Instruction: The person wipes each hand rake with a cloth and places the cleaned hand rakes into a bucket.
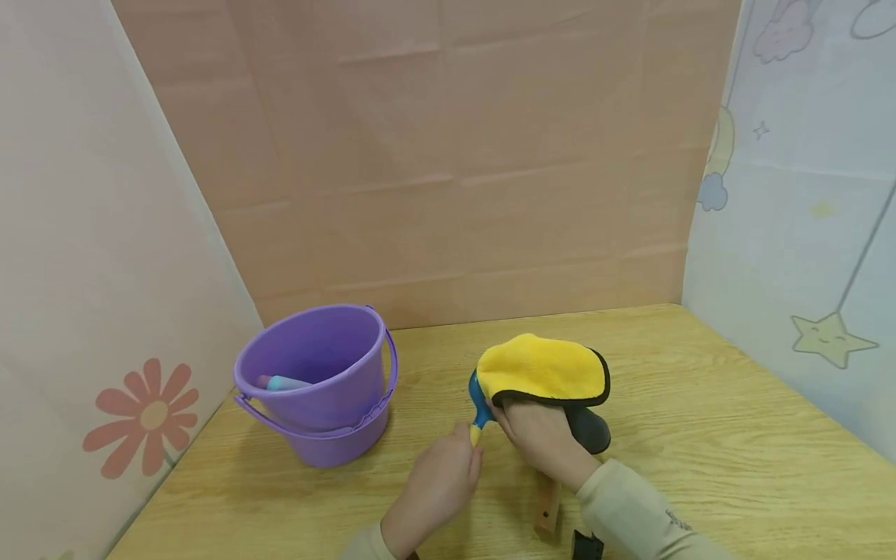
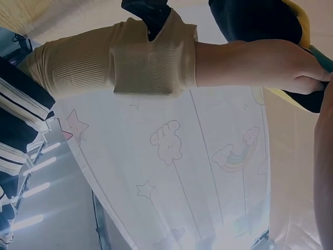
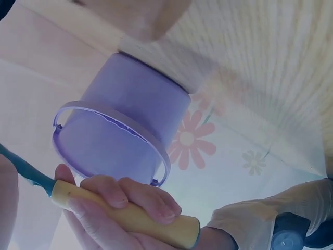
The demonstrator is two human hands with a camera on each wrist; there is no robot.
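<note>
My left hand (image 1: 435, 476) grips the yellow wooden handle (image 3: 127, 212) of a small garden tool with a blue neck (image 1: 481, 404). Its blue head is mostly hidden behind a yellow cloth (image 1: 544, 367) edged in black, so its exact shape cannot be seen. My right hand (image 1: 542, 437) holds that cloth against the blue part, with the fingers largely covered by it. In the left wrist view, the dark side of the cloth (image 2: 255, 21) shows around the right hand (image 2: 281, 62).
A purple bucket (image 1: 371, 393) stands at the left, holding a light blue and pink object (image 1: 287, 383). Under the right forearm lie a brown wooden handle (image 1: 547, 505) and a dark rounded piece (image 1: 589, 429). A small black object (image 1: 586, 546) is by the right sleeve.
</note>
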